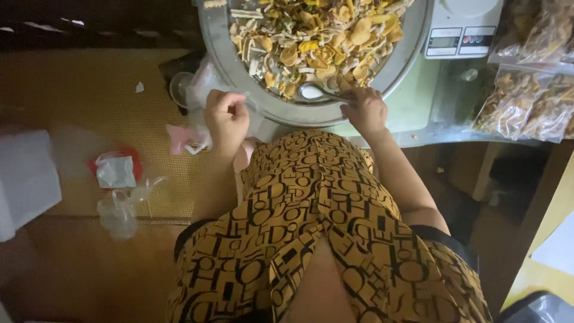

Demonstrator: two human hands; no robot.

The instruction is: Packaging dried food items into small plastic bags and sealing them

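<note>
At the near rim of the metal bowl (239, 78), her right hand (366, 110) gripped a spoon (320, 91); left hand's (227, 119) fingers pinched a clear bag (200, 90).

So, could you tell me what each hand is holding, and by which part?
The right hand holds a metal spoon by its handle end, at the snack bowl. The left hand pinches the rim of a clear plastic bag.

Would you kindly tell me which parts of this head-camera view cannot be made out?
- Metal basin of mixed snacks: far part cut off by the top edge.
- Clear bag at the left hand: its contents are too washed out to tell.
- Spoon: handle end hidden under the right hand.
- Kitchen scale: display too small to make out.
- Packed snack bags: cut off by the right edge.
</note>
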